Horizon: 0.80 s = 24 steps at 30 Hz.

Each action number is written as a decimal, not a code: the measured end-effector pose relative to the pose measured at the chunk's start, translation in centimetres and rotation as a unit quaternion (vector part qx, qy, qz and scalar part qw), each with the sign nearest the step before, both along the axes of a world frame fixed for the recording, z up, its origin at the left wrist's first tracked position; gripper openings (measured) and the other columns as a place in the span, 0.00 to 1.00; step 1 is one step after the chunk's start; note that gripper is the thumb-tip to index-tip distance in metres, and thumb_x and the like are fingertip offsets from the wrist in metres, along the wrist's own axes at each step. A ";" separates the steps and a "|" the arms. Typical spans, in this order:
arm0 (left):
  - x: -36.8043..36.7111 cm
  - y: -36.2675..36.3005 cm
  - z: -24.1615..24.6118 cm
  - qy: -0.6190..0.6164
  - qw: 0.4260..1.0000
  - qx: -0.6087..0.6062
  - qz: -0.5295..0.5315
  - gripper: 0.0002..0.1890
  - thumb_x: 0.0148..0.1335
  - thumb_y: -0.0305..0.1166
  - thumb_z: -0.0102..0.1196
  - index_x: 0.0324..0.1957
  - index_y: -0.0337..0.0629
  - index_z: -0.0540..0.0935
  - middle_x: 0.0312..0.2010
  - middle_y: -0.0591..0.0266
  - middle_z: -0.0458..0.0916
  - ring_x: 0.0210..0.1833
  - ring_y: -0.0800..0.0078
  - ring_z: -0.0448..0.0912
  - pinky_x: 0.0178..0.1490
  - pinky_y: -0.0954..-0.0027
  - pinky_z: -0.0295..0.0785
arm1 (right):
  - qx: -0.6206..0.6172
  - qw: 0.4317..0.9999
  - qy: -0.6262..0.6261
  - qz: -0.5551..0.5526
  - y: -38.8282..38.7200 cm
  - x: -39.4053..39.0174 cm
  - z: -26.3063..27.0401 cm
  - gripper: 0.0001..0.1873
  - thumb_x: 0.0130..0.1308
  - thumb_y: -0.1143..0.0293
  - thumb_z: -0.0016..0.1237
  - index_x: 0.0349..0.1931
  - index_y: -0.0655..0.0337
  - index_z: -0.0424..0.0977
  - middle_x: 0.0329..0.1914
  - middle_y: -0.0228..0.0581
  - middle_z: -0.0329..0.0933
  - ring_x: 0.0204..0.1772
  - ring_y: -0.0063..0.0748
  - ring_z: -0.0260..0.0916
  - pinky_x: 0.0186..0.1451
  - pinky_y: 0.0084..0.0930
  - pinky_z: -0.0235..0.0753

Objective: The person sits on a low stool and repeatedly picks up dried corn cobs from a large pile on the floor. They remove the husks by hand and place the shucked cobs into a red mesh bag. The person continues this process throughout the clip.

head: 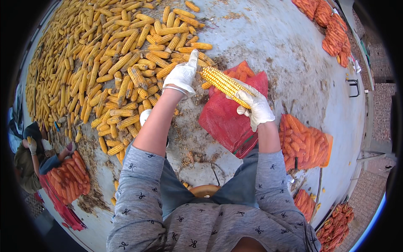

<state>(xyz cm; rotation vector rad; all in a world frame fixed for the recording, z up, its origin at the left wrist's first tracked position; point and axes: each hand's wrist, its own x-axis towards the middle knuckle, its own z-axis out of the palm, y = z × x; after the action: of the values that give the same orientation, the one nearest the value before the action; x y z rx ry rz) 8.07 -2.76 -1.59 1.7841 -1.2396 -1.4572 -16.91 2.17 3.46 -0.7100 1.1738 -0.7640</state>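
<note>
In a white glove, my right hand (256, 105) grips the lower end of a yellow ear of corn (225, 85), tilted up to the left. My left hand (182, 73), also gloved in white, reaches over the near edge of a big pile of husked corn ears (126, 63). One finger points away from me; the others are folded or hidden, and I see nothing held in it. Below my right hand lies a red mesh sack (223, 123), partly filled, with several ears showing at its far end.
A filled orange mesh sack (303, 143) stands at my right. More filled sacks (335, 34) lie at the far right. At the left, another person (33, 157) wearing gloves sits by a corn-filled sack (67, 179). Loose kernels and chaff litter the pale ground.
</note>
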 end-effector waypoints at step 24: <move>-3.2 0.9 1.8 0.185 0.975 -0.045 0.118 0.24 0.68 0.50 0.51 0.49 0.37 0.81 0.35 0.64 0.82 0.42 0.79 0.78 0.47 0.75 0.73 | -0.128 0.991 -0.028 0.010 0.3 0.7 -0.6 0.34 0.54 0.92 0.52 0.64 0.62 0.65 0.67 0.34 0.66 0.61 0.25 0.69 0.56 0.21 0.77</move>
<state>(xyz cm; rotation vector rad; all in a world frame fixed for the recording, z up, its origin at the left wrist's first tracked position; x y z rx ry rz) 4.92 -1.89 0.16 1.4578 -0.8587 -1.4822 -16.20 2.44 2.89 -0.9045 1.0265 -0.9218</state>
